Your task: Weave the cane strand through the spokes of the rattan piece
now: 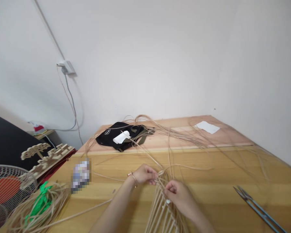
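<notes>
A partly woven piece of pale rattan strands (160, 212) lies on the wooden table, its lower part running out of view at the bottom. At its top, my left hand (145, 174), with a bracelet at the wrist, pinches the strands. My right hand (178, 194) is closed with thumb and fingertips on a strand at the right side of the weave. Loose rattan ends fan out from between the hands toward the back and sides. A small white bit (168, 201) sits on the weave just below my right fingers.
Blue-handled thread snips (257, 207) lie at the right. A black bag (116, 134), white papers (208, 127) and long loose strands (174, 131) are at the back. A rattan coil with a green tie (42, 202), a blurred packet (80, 176) and a fan (8, 194) stand left.
</notes>
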Demonstrator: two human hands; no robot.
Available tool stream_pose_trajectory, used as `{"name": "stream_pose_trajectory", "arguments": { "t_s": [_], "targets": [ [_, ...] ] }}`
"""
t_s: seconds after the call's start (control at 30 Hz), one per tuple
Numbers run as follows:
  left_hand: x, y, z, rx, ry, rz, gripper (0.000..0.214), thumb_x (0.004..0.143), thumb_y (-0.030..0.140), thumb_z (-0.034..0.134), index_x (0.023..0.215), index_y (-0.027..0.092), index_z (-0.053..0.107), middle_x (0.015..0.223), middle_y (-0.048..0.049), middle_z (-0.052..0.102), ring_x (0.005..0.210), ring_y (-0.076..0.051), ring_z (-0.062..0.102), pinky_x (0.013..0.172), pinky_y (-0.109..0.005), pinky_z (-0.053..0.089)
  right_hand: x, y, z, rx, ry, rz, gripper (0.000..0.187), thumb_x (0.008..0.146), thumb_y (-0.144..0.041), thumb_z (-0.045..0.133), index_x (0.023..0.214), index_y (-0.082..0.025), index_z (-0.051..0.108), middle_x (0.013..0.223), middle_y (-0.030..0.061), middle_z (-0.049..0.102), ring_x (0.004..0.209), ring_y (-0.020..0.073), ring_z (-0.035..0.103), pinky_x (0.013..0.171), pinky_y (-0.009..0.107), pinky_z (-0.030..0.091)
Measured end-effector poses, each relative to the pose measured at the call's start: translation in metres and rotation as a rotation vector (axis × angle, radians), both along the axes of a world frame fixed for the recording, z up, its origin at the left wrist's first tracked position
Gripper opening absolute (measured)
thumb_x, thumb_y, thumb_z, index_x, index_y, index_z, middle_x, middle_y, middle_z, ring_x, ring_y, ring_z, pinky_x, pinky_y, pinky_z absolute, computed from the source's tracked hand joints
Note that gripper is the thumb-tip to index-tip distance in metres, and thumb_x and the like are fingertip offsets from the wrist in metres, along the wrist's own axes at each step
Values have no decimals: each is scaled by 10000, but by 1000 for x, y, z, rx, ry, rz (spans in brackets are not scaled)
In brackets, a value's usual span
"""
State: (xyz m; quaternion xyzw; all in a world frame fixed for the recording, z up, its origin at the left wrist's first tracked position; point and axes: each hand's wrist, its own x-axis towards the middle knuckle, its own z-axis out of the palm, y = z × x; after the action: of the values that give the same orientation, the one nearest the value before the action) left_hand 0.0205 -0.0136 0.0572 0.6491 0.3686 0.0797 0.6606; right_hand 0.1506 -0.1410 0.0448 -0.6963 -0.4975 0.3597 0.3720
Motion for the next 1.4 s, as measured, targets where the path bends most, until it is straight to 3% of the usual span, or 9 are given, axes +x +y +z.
{"name": "stream_pose_trajectory", "arguments": {
  "t_s": [0.17, 0.4, 0.6, 0.8, 0.93, 1.2, 1.4],
  "targets": [
    [11, 13, 1, 21, -12, 47, 503, 406, 504, 714, 644, 69, 629, 520, -20, 579, 488, -97, 522, 547, -245, 404, 14, 18, 5, 15, -53, -25, 83, 667, -152, 484, 629, -147, 558, 552, 7, 599, 517, 115, 538, 478, 187, 344],
    [-24, 1, -11, 28, -43, 145, 467, 476, 511, 691, 639, 77, 634, 484, -18, 578, 447, -88, 497, 496, -228, 383, -8, 21, 12, -28, -107, 13, 121, 634, -181, 514, 578, -167, 621, 532, 13, 609, 496, 127, 517, 467, 207, 300],
    [-39, -5, -27, -40, -141, 248, 425, 491, 463, 712, 660, 78, 648, 521, -44, 608, 462, -94, 522, 461, -202, 370, -20, 22, 14, -34, -2, 130, 174, 686, -264, 508, 626, -157, 631, 558, 6, 603, 516, 113, 507, 486, 200, 333],
    [-43, -3, -29, -80, -212, 238, 407, 513, 439, 707, 687, 75, 653, 524, -35, 609, 446, -77, 513, 433, -174, 344, -20, 32, 10, -56, 114, 60, 244, 685, -351, 517, 723, -142, 637, 620, 29, 623, 556, 128, 535, 520, 219, 388],
    [-43, -4, -28, -88, -238, 203, 400, 526, 434, 698, 683, 69, 652, 523, -28, 600, 445, -72, 511, 430, -168, 342, -18, 38, 14, -83, 54, -11, 237, 651, -357, 564, 722, -152, 660, 669, 44, 649, 607, 155, 556, 567, 250, 404],
    [-42, -4, -30, -91, -255, 151, 405, 542, 438, 681, 704, 69, 657, 529, -21, 587, 459, -77, 509, 455, -180, 351, -25, 45, 12, -137, 89, -121, 205, 607, -357, 606, 653, -158, 614, 596, 26, 619, 520, 129, 520, 488, 232, 380],
    [-42, -3, -30, -90, -253, 159, 425, 531, 462, 676, 698, 72, 657, 522, -15, 580, 461, -79, 496, 474, -194, 356, -22, 45, 7, -152, 110, -126, 194, 588, -351, 611, 624, -164, 576, 542, -1, 579, 462, 102, 471, 444, 216, 344]
  ]
}}
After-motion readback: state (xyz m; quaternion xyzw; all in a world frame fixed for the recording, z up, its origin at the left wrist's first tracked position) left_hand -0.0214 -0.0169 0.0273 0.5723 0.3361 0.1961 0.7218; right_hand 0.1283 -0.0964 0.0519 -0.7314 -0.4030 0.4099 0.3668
